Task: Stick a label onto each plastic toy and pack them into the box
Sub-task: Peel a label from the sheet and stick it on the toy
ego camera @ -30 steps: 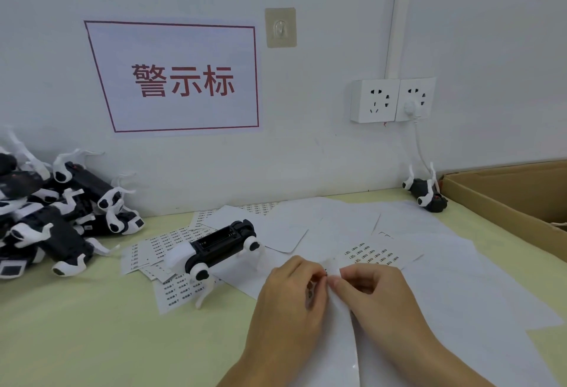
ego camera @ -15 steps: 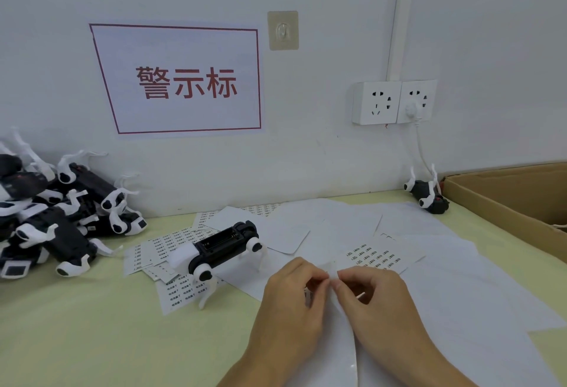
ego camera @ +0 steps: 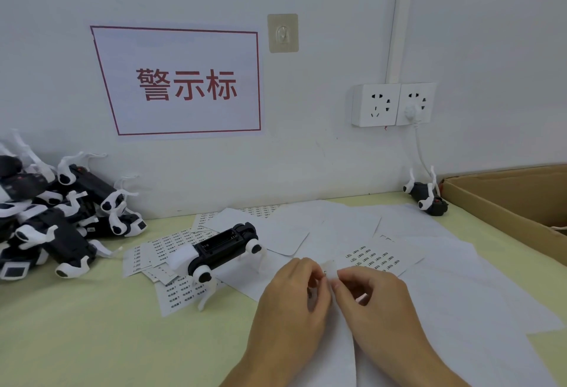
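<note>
Both hands meet low at centre over the white backing sheets (ego camera: 435,267) spread on the pale green table (ego camera: 92,340); left hand (ego camera: 294,304) and right hand (ego camera: 377,304) have fingers curled, tips pinched together on a small label strip (ego camera: 329,273) between them. Against a second ago the pinch point has lifted slightly and the strip now stands clear above the fingertips (looks like a label being peeled free, though whether it has fully left its backing I cannot tell). The toy robot dog (ego camera: 221,251) due for labelling lies just left of the hands, belly up with its battery bay showing, untouched. Printed label sheets (ego camera: 371,259) lie just beyond the hands and more lie under the toy. A heap of unlabelled-looking toys (ego camera: 61,218) sits at far left; one toy (ego camera: 426,196) lies by the wall beside the cardboard box (ego camera: 506,202) at right. Judgement: peeling nearly done, sticking comes next, packing hardly begun
</note>
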Action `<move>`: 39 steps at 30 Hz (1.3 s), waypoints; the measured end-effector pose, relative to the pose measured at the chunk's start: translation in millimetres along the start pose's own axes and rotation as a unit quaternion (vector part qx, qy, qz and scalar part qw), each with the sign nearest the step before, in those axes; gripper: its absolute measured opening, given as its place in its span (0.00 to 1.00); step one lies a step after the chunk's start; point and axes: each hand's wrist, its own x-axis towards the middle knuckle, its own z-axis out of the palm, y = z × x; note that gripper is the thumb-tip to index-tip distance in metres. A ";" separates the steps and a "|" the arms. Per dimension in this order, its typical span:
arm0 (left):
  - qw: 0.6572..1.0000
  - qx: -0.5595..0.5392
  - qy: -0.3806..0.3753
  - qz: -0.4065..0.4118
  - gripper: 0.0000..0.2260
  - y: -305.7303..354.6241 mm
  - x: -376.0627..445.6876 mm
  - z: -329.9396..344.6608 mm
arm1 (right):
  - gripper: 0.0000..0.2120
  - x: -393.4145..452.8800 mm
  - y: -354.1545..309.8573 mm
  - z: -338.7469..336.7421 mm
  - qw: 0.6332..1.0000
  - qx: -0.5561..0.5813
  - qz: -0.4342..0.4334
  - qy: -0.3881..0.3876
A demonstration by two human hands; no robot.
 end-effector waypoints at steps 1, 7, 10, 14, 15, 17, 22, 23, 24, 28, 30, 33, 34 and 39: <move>1.000 0.000 -0.004 0.006 0.04 0.6 -0.8 -0.1 | 0.14 0.2 0.0 0.0 1.000 -0.002 -0.002 -0.002; 0.999 -0.027 -0.023 -0.015 0.03 -2.2 1.3 -1.0 | 0.15 0.8 2.3 -0.4 1.000 -0.013 -0.009 -0.007; 0.998 -0.038 -0.035 -0.040 0.05 -4.0 3.1 -0.3 | 0.16 0.7 4.1 -1.0 0.999 -0.037 -0.022 -0.008; 0.997 -0.039 -0.037 -0.048 0.07 -4.6 3.9 -0.5 | 0.12 1.3 5.3 -1.4 0.998 -0.047 -0.027 -0.009; 0.998 -0.035 -0.036 -0.046 0.06 -4.7 3.4 -0.9 | 0.12 1.5 5.5 -1.5 0.998 -0.050 -0.028 -0.010; 0.999 -0.011 -0.035 -0.032 0.04 -4.1 1.6 -0.9 | 0.11 1.6 5.3 -1.8 0.998 -0.054 -0.031 -0.011; 0.995 0.092 -0.027 -0.003 0.04 -0.7 -2.7 0.0 | 0.09 2.2 7.5 -2.2 0.996 -0.071 -0.044 -0.024; 0.994 0.102 -0.030 -0.007 0.05 0.2 -3.1 0.2 | 0.09 2.4 7.3 -2.5 0.996 -0.075 -0.044 -0.026; 0.993 0.109 -0.033 -0.010 0.05 0.9 -2.9 0.5 | 0.10 3.0 7.2 -2.8 0.995 -0.080 -0.043 -0.029; 0.993 0.042 0.017 -0.107 0.05 2.6 2.7 -3.0 | 0.16 7.5 11.6 -9.3 0.993 -0.119 0.015 -0.014; 0.978 -0.035 0.071 -0.195 0.08 -2.0 7.0 -6.4 | 0.11 11.9 19.9 -15.3 0.986 -0.151 0.065 0.008; 0.961 -0.096 0.089 -0.245 0.08 -5.3 9.7 -8.6 | 0.12 14.7 22.0 -18.8 0.969 -0.227 0.094 0.018; 0.962 -0.098 0.081 -0.242 0.08 -4.7 9.7 -8.0 | 0.17 13.5 22.8 -17.9 0.967 -0.242 0.079 0.017; 0.969 -0.099 0.053 -0.219 0.08 -2.7 8.5 -6.3 | 0.13 3.9 7.5 -7.7 0.988 -0.114 -0.064 -0.086</move>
